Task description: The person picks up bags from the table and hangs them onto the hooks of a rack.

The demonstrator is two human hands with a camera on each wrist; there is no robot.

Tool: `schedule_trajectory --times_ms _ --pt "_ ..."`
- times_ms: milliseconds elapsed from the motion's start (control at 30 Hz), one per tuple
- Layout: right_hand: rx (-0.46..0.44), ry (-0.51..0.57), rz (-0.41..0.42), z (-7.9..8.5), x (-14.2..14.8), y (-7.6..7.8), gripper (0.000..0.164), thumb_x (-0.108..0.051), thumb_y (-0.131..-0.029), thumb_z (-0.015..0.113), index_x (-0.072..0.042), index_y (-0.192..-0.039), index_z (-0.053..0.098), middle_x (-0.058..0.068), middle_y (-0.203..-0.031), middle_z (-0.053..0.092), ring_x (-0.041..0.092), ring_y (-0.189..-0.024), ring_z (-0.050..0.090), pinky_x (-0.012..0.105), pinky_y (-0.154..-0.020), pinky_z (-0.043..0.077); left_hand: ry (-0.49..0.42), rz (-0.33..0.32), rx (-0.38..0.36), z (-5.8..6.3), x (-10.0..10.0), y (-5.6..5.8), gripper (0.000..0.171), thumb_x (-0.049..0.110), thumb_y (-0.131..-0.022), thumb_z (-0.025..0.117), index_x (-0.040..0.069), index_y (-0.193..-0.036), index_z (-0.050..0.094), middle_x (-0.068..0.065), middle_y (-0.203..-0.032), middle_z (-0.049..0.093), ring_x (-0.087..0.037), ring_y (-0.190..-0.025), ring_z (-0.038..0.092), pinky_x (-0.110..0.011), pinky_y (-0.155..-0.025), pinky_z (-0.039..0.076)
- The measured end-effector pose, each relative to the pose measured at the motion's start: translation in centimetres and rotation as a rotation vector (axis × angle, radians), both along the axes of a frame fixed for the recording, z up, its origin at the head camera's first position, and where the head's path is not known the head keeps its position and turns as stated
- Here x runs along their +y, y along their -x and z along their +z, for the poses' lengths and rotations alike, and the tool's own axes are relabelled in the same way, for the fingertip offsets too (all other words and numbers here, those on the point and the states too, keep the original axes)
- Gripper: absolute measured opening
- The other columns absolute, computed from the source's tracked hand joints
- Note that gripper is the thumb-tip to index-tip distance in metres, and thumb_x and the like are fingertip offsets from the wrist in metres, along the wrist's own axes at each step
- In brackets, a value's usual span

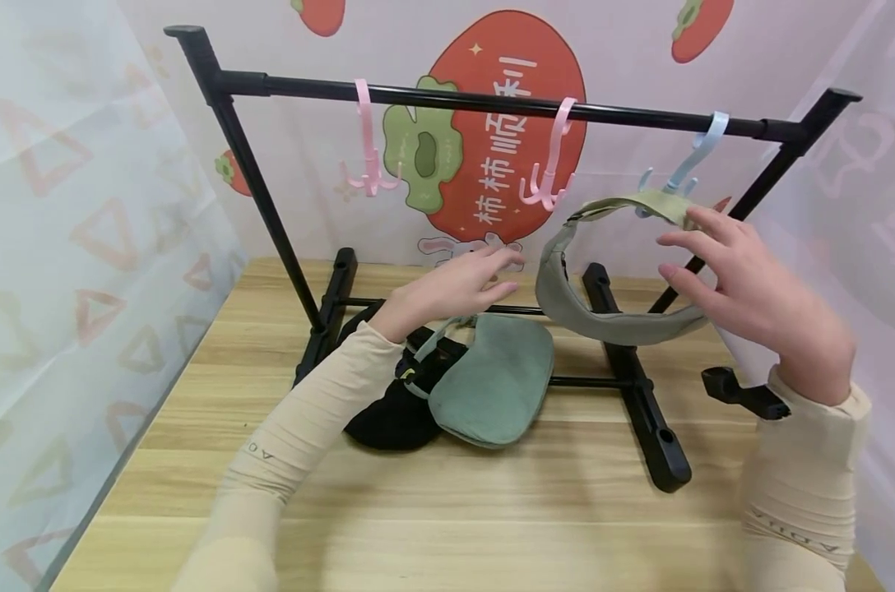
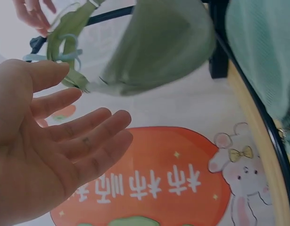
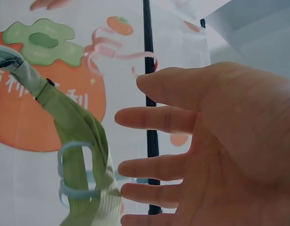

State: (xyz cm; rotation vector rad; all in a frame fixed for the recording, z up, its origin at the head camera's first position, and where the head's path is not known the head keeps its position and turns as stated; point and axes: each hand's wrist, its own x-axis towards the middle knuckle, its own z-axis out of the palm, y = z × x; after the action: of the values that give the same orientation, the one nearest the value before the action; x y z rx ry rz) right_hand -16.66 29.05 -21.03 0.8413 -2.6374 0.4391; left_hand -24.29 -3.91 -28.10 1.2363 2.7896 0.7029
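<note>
A grey-green crescent shoulder bag (image 1: 562, 288) hangs from the light blue hook (image 1: 695, 160) by its olive strap (image 3: 83, 120). The strap lies over the hook's prongs in the right wrist view. My right hand (image 1: 758, 279) is beside the strap, fingers spread and nothing gripped, fingertips right at the strap's edge. My left hand (image 1: 455, 284) hovers left of the bag, its fingers relaxed with nothing in them. Below it on the table lies a pale teal bag (image 1: 495, 382), partly over a black cloth item (image 1: 391, 419) that looks like a cap.
A black rack with a top bar (image 1: 462, 100) stands on the wooden table (image 1: 447, 526). Two pink hooks, one left (image 1: 371, 160) and one mid-bar (image 1: 551, 164), hang from it. The rack's right foot (image 1: 658, 448) reaches forward. A patterned backdrop stands behind.
</note>
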Motion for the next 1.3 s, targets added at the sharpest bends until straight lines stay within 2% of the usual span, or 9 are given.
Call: schedule_trajectory --times_ms 233,367,500,667,800,933,1067,1167,1300 --pt "-0.024 0.004 0.028 -0.9 -1.3 -0.8 0.035 -0.012 -0.093 0.065 -0.005 -0.127 0.06 0.025 -0.143 0.045 0.047 -0.132 0.037 0.061 -0.1 0.034 0.013 0.03 -0.058 -1.9 -1.9 0.0 0.042 0.031 -0.104 0.047 0.014 -0.142 0.047 -0.004 -0.142 0.052 -0.017 -0.12 0.06 -0.036 -0.103 0.046" --pt "-0.055 -0.043 0.072 -1.7 -2.4 -1.1 0.035 -0.012 -0.095 0.063 -0.006 -0.129 0.059 0.018 -0.134 0.057 0.036 -0.124 0.051 0.053 -0.096 0.041 0.021 0.011 -0.047 -3.0 -2.6 0.3 0.034 0.019 -0.105 0.044 0.008 -0.136 0.053 -0.007 -0.137 0.057 -0.021 -0.125 0.057 -0.038 -0.106 0.044" --pt "-0.135 -0.098 0.096 -3.0 -3.8 -1.5 0.031 -0.02 -0.099 0.058 -0.011 -0.129 0.059 0.007 -0.122 0.067 0.024 -0.109 0.064 0.047 -0.09 0.05 0.064 -0.012 -0.032 -4.1 -2.9 0.7 0.03 0.009 -0.104 0.042 0.006 -0.129 0.059 -0.009 -0.13 0.062 -0.023 -0.125 0.057 -0.038 -0.107 0.044" --pt "-0.229 -0.129 0.163 -5.3 -6.1 -1.7 0.029 -0.025 -0.102 0.053 -0.012 -0.127 0.062 0.002 -0.119 0.069 0.016 -0.104 0.067 0.042 -0.087 0.054 0.131 -0.006 -0.068 -5.4 -3.4 1.0 0.03 0.006 -0.102 0.041 0.009 -0.125 0.061 -0.008 -0.127 0.063 -0.021 -0.118 0.059 -0.038 -0.103 0.047" --pt "-0.262 -0.125 0.236 -7.1 -8.2 -1.6 0.027 -0.026 -0.102 0.054 -0.013 -0.123 0.064 -0.001 -0.116 0.069 0.01 -0.1 0.066 0.037 -0.086 0.054 0.17 0.006 -0.08 -6.1 -3.6 1.0 0.03 0.007 -0.102 0.04 0.01 -0.123 0.063 -0.009 -0.127 0.063 -0.022 -0.119 0.059 -0.039 -0.103 0.046" --pt "-0.269 -0.138 0.294 -8.6 -10.3 -1.7 0.025 -0.027 -0.101 0.055 -0.015 -0.12 0.066 -0.004 -0.113 0.069 0.007 -0.099 0.065 0.033 -0.086 0.054 0.217 0.012 -0.083 -6.3 -3.6 1.2 0.03 0.005 -0.102 0.042 0.009 -0.123 0.063 -0.011 -0.127 0.063 -0.024 -0.118 0.059 -0.04 -0.102 0.047" --pt "-0.276 -0.162 0.374 -10.6 -12.9 -1.6 0.026 -0.028 -0.102 0.053 -0.014 -0.12 0.066 -0.003 -0.112 0.069 0.007 -0.097 0.065 0.03 -0.085 0.054 0.259 -0.009 -0.088 -6.7 -3.6 1.6 0.03 0.003 -0.1 0.045 0.009 -0.121 0.065 -0.011 -0.124 0.065 -0.024 -0.115 0.061 -0.041 -0.099 0.048" --pt "-0.241 -0.188 0.456 -12.1 -14.9 -1.4 0.024 -0.025 -0.101 0.054 -0.012 -0.117 0.066 -0.002 -0.107 0.069 0.009 -0.092 0.065 0.029 -0.082 0.054 0.29 -0.027 -0.1 -7.0 -3.5 1.9 0.03 0.004 -0.1 0.045 0.011 -0.12 0.065 -0.009 -0.123 0.066 -0.024 -0.116 0.061 -0.04 -0.1 0.048" --pt "-0.132 -0.245 0.54 -14.2 -17.6 -1.4 0.013 -0.022 -0.1 0.056 -0.013 -0.104 0.065 -0.003 -0.092 0.064 0.01 -0.082 0.061 0.027 -0.074 0.051 0.356 -0.013 -0.122 -7.5 -3.6 2.2 0.033 0.0 -0.098 0.045 0.011 -0.123 0.064 -0.01 -0.124 0.064 -0.024 -0.115 0.061 -0.039 -0.098 0.049"
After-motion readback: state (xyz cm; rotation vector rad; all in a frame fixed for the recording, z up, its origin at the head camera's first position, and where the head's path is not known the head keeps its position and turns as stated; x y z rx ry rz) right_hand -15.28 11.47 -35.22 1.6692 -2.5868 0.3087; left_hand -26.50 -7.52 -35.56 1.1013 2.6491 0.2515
